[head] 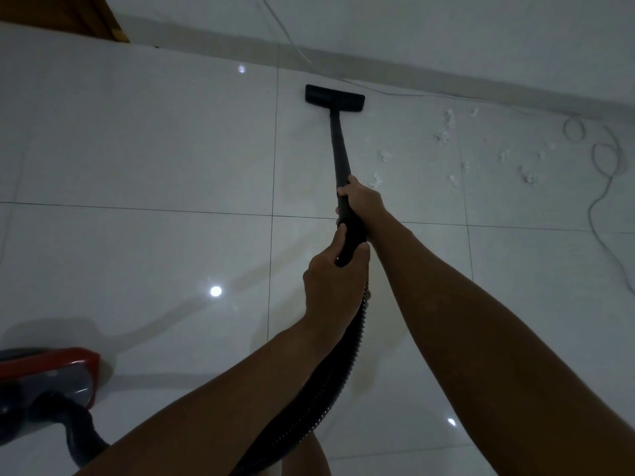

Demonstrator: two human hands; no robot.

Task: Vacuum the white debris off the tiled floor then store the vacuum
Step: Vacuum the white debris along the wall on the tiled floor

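White debris [446, 127], small torn scraps that look like paper or fluff, lies scattered over the glossy pale tiled floor [137, 149] to the right of the wand, near the base of the wall [446, 29]. The black rigid vacuum wand [338, 149] runs forward from the hands to its flat black rectangular floor head [335, 97], which sits on the tiles close to the wall and well to the left of most scraps. 1 scrap [376, 180] lies just beside the right hand.

Both hands grip the wand. The right hand [360, 199] is further forward, fingers wrapped round the tube. The left hand [335, 273] is behind it, fingers and thumb curled round the thicker black handle end.

A black ribbed flexible hose [330, 383] drops from the handle, passes under the left forearm and curves back to the red and grey canister vacuum body [51, 376] on the floor at the lower left.

A thin pale power cord [599, 187] runs along the wall base and loops in 2 coils on the tiles at far right. A brown wooden corner [68, 15], perhaps a door, shows at upper left.
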